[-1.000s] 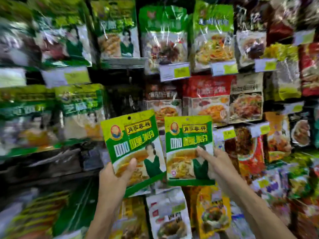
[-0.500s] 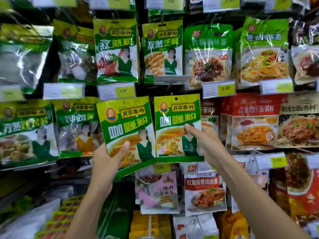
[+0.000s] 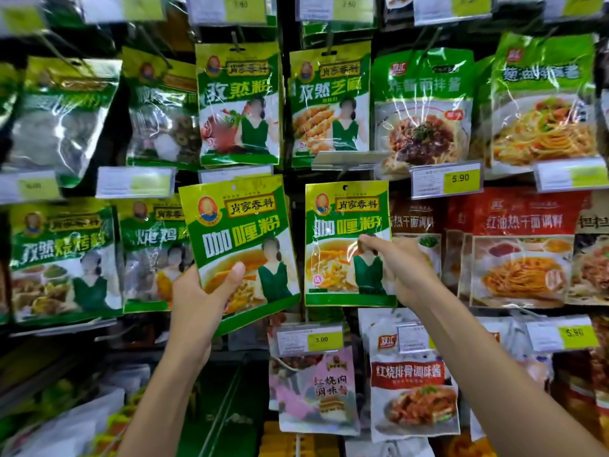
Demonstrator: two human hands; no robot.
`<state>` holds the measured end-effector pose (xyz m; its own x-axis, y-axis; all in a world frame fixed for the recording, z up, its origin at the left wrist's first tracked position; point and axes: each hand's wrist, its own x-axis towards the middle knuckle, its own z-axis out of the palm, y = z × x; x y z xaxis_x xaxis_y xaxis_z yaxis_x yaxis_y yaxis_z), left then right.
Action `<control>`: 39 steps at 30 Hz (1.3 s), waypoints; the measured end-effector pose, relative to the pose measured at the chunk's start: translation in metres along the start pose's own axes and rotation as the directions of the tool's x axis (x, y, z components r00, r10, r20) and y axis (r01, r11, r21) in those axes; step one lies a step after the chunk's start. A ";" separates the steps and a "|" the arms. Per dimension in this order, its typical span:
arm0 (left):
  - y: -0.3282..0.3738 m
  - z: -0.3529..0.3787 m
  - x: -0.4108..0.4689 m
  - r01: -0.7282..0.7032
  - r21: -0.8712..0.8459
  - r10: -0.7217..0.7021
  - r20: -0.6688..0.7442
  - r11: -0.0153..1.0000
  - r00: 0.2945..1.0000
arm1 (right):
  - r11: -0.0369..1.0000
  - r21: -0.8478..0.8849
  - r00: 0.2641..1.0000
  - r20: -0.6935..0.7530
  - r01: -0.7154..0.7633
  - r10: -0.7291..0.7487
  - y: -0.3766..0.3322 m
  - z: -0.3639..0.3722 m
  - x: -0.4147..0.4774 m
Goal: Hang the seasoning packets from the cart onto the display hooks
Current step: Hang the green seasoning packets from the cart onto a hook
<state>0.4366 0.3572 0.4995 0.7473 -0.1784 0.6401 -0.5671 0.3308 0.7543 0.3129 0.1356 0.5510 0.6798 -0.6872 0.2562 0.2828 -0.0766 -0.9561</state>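
Each of my hands holds up a green and yellow curry powder packet in front of the display wall. My left hand [image 3: 201, 298] grips the left packet [image 3: 240, 232] by its lower left corner; it leans slightly to the left. My right hand [image 3: 398, 265] pinches the right packet [image 3: 342, 225] at its right side and keeps it upright. The hanging hole at the top of the right packet sits just under a tilted grey price-tag holder [image 3: 346, 158]. The hook behind it is hidden.
Rows of hung seasoning packets fill the wall: green ones [image 3: 237, 103] above and left, red noodle-sauce packets [image 3: 520, 249] right, more packets [image 3: 316, 387] below. Price tags [image 3: 446, 179] jut out from hook ends. Green and yellow stock [image 3: 66, 420] lies at lower left.
Both hands have lifted their packets up the display, from the lower rows to the row under the cumin packets. The view has tilted up with them.
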 end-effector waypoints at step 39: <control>-0.014 0.065 -0.013 0.147 -0.075 -0.121 0.276 0.986 0.953 | 0.962 -0.044 0.947 0.191 0.269 -0.257 0.020 0.014 -0.020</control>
<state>0.4127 0.2945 0.4900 0.6857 -0.4661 0.5591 -0.4230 0.3698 0.8272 0.3146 0.1583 0.5287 0.7006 -0.4936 0.5152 0.4254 -0.2907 -0.8570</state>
